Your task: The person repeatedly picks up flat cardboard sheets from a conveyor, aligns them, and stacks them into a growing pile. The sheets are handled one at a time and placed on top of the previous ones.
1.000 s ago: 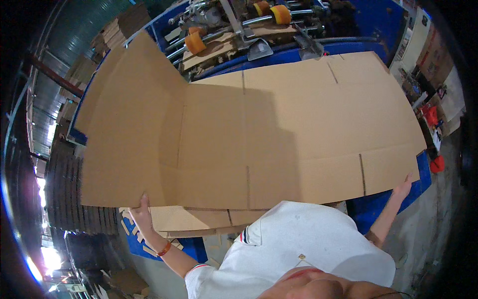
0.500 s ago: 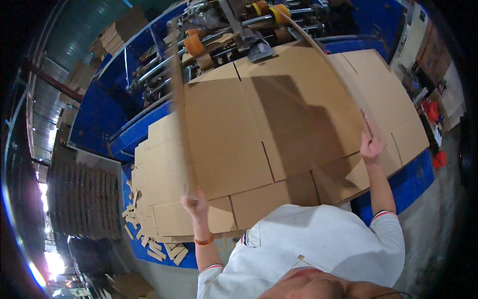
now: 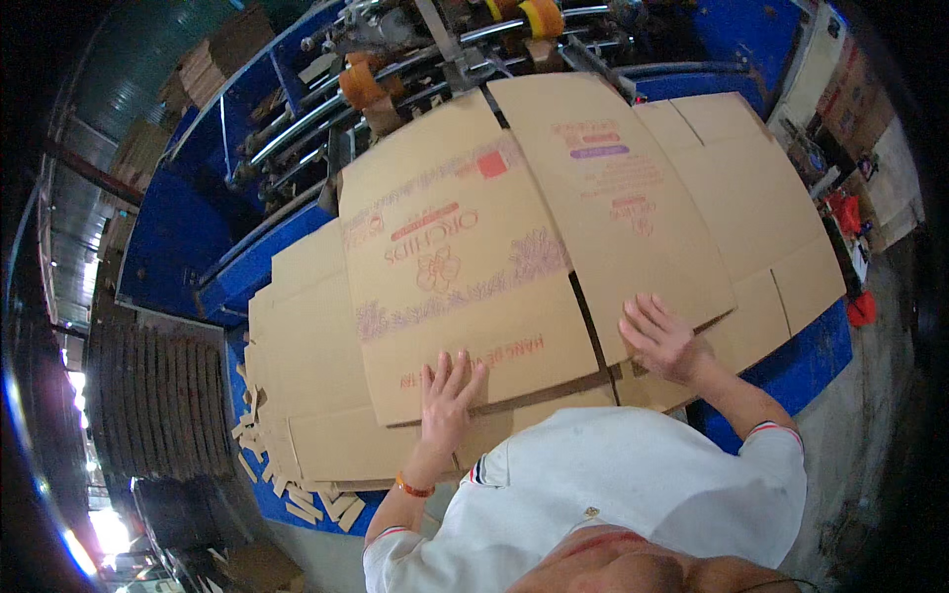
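A folded cardboard box blank (image 3: 445,222) lies flat before me, its printed side up, with red and purple markings across its two panels. A dark slit runs between these panels. My left hand (image 3: 452,400) rests with fingers spread on the near edge of the left panel. On the near part of the right panel lies my right hand (image 3: 660,339), fingers stretched out and apart. Neither hand grips anything. Under the printed blank, plain brown cardboard sheets (image 3: 306,395) spread out to both sides.
Beyond the blank stands a blue machine (image 3: 158,237) with metal rods and an orange wheel (image 3: 363,85). Small cardboard scraps (image 3: 297,494) lie at the near left. Stacked cardboard (image 3: 158,395) stands further left. A red object (image 3: 861,308) is at the right.
The two upright cardboard panels I held by their edges are now folded down flat, printed side showing. My hands have moved inward and lie open on top.
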`<state>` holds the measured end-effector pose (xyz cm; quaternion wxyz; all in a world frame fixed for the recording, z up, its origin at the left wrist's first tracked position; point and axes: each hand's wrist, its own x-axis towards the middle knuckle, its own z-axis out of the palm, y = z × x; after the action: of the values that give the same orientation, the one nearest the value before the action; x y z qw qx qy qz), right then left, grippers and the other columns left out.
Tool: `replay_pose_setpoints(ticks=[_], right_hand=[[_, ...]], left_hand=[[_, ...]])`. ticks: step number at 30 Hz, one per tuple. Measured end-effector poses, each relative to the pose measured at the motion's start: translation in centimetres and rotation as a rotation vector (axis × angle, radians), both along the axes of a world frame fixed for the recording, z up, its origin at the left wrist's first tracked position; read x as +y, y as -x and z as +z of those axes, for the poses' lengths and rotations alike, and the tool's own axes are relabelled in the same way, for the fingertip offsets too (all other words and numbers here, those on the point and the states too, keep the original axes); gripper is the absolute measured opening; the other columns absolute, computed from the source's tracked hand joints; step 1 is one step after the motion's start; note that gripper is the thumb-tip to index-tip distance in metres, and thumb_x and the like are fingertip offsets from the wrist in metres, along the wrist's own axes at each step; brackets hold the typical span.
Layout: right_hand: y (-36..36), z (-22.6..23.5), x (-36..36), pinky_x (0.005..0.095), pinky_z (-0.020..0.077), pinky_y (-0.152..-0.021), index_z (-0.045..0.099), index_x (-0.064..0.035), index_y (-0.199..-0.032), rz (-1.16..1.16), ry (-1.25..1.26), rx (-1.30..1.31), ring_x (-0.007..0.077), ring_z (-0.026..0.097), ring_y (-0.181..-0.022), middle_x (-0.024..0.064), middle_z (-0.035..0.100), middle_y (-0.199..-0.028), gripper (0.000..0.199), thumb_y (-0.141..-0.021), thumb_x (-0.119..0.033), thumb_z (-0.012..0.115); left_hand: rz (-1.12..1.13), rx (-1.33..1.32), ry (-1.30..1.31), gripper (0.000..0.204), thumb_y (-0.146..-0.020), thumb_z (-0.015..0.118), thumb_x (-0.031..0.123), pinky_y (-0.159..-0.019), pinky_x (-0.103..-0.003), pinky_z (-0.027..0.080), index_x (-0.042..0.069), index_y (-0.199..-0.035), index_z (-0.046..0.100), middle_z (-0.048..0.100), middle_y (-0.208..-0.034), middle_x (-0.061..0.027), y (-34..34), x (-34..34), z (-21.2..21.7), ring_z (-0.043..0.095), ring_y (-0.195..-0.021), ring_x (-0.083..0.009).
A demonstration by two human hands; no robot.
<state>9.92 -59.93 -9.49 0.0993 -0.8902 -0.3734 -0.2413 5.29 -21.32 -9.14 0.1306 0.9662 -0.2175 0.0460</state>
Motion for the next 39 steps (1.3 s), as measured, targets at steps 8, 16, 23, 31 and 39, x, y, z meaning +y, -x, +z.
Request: replay_pose_setpoints(ticks=[8,16,23,31,39], right_hand=[[0.4,-0.6,1.1,0.0439,0.0475,-0.095,0.062,-0.0103,-0.112,0.000,0.068,0.097,0.0347,0.055,-0.113,0.0131,0.059,-0.121,0.048,-0.067,-0.025,0.068],[-10.7,-2.8,2.8,0.0410,0.0432,-0.101,0.055,-0.0103,-0.126,-0.062,-0.078,0.081,0.0357,0.046,-0.125,0.0121,0.052,-0.132,0.051,-0.077,-0.017,0.066],[-21.8,-2.5,6.2,0.0498,0.0254,-0.109,0.044,-0.0129,-0.137,-0.434,-0.048,0.088,0.0326,0.029,-0.137,0.0115,0.036,-0.146,0.053,-0.088,-0.029,0.056],[-12.9,-3.6,-0.4,0.0444,0.0235,-0.112,0.043,-0.0054,-0.136,-0.399,-0.009,0.371,0.0361,0.026,-0.137,0.0173,0.030,-0.148,0.048,-0.093,-0.024,0.052],[-9.9,-3.0,-1.8,0.0440,0.0293,-0.110,0.050,-0.0031,-0.130,-0.411,-0.078,0.319,0.0343,0.035,-0.133,0.0180,0.042,-0.141,0.039,-0.094,-0.019,0.050]], left_hand=[[-0.087,0.039,-0.144,0.081,-0.063,0.063,-0.005,-0.105,-0.060,0.026,0.019,-0.138,0.045,0.038,-0.144,-0.0159,-1.1,1.1,0.0,0.035,-0.132,-0.0408],[-0.023,-0.158,-0.083,0.074,-0.070,0.055,-0.010,-0.103,-0.060,0.029,0.022,-0.136,0.048,0.045,-0.140,-0.0122,-13.5,2.0,-1.2,0.038,-0.130,-0.0388],[0.212,-0.277,-0.135,0.064,-0.076,0.055,-0.002,-0.106,-0.058,0.027,0.018,-0.136,0.047,0.045,-0.140,-0.0088,-23.6,1.7,-1.5,0.040,-0.131,-0.0289],[0.747,-0.463,0.217,0.030,-0.082,0.057,0.016,-0.101,-0.048,0.036,0.002,-0.109,0.060,0.053,-0.128,-0.0199,-13.0,15.4,-5.2,0.050,-0.116,-0.0323],[1.524,0.016,-0.094,0.045,-0.089,0.054,0.043,-0.088,-0.044,0.047,0.007,-0.117,0.061,0.060,-0.118,-0.0188,-0.2,34.8,-4.3,0.057,-0.111,-0.0328]])
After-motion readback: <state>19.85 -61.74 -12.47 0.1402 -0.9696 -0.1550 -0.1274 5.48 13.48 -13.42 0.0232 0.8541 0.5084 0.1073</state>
